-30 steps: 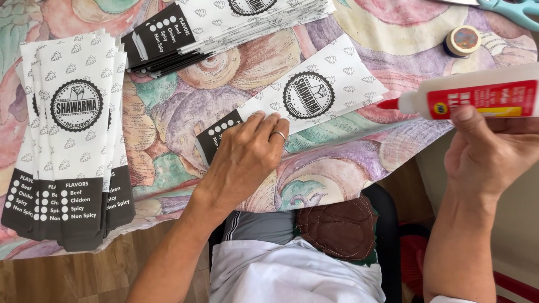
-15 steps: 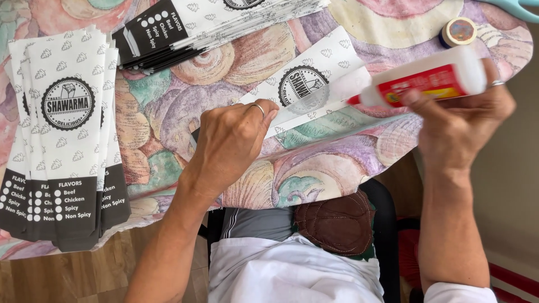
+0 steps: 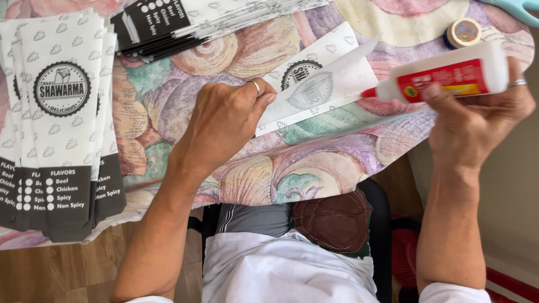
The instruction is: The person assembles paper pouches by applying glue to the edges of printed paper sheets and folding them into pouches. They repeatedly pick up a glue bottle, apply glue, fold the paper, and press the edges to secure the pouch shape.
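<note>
My left hand (image 3: 224, 120), a ring on one finger, presses down on a white printed paper sheet (image 3: 323, 84) that lies on the patterned tablecloth (image 3: 314, 163); its fingers are closed over the sheet's near end. The sheet's long edge is folded up, with the round black emblem showing through the flap. My right hand (image 3: 477, 120) holds a white glue bottle with a red label (image 3: 449, 78) on its side, its red nozzle touching the right edge of the sheet.
A fanned pile of finished white and black paper sleeves (image 3: 56, 129) lies at the left. Another stack of flat sheets (image 3: 185, 22) sits at the top. A round tape roll (image 3: 463, 32) and a light-blue object (image 3: 519, 8) lie at the top right. The table edge runs just below my hands.
The glue bottle moved left and down until its nozzle reached the sheet. My left hand slid along the sheet, whose edge now stands folded up.
</note>
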